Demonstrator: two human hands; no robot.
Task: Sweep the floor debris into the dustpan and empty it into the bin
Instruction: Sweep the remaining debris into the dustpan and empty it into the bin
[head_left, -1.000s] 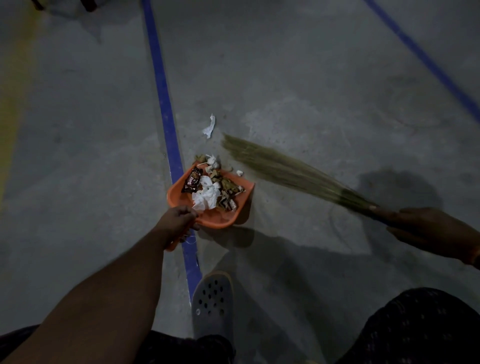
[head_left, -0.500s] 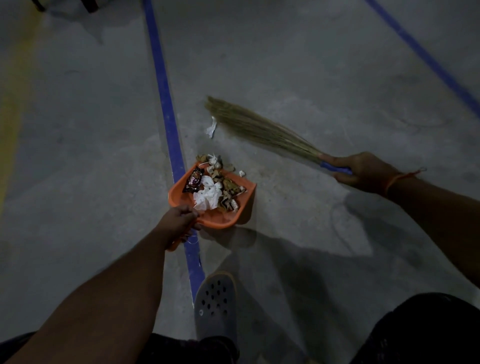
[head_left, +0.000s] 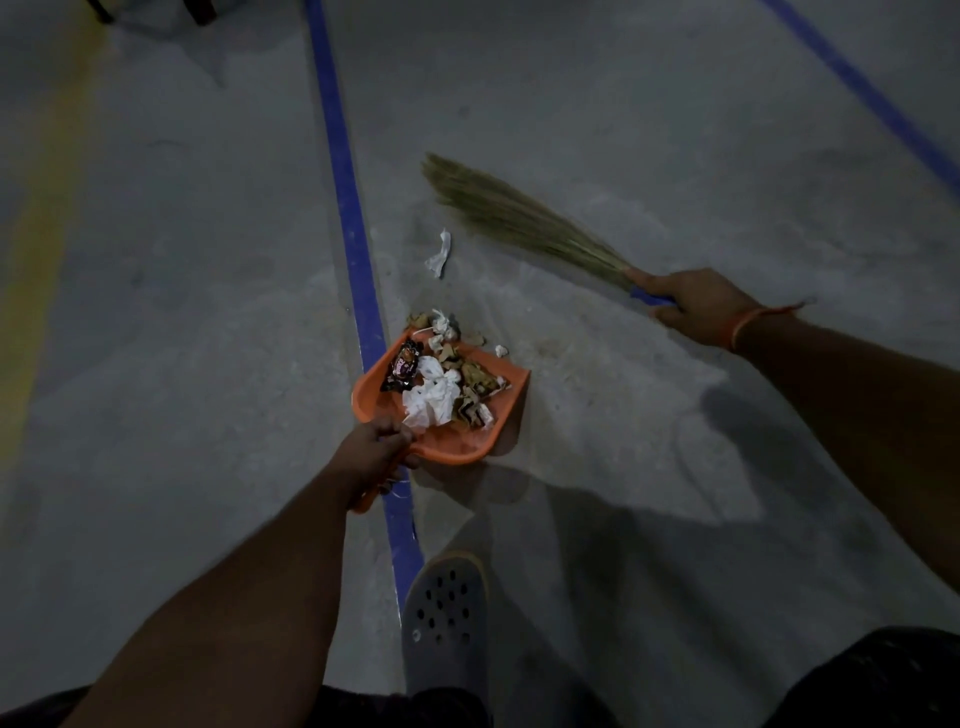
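The concrete floor (head_left: 623, 130) is what everything sits on, grey and dim, with a blue line (head_left: 353, 228) painted up the middle and a second blue line (head_left: 862, 88) cutting across the far right corner. A faint yellow stripe (head_left: 36, 249) is seen along the left edge.

The grass broom (head_left: 519, 213) is laid low across the floor right of the middle line, bristle tips fanned out toward the far side. Its blue handle (head_left: 652, 297) is wrapped by the right hand (head_left: 701, 306), fingers curled round it, an orange thread (head_left: 753, 319) tied at the wrist.

The orange dustpan (head_left: 452, 441) is set on the floor just right of the middle blue line, mouth facing away. It's pretty loaded already: crumpled white tissue (head_left: 428, 397), a dark candy wrapper (head_left: 402, 366), and brownish scraps (head_left: 475, 384) are heaped inside, with a bit more debris (head_left: 441, 325) bunched right at the lip and spilling onto the floor. The dustpan's handle is gripped by the left hand (head_left: 371, 452), fingers closed around it.

A grey perforated clog (head_left: 444, 618) is planted near the bottom edge, just right of the line.

One loose white paper scrap (head_left: 439, 254) is left on the floor between the broom's bristles and the dustpan, apart from both, close to the blue line.
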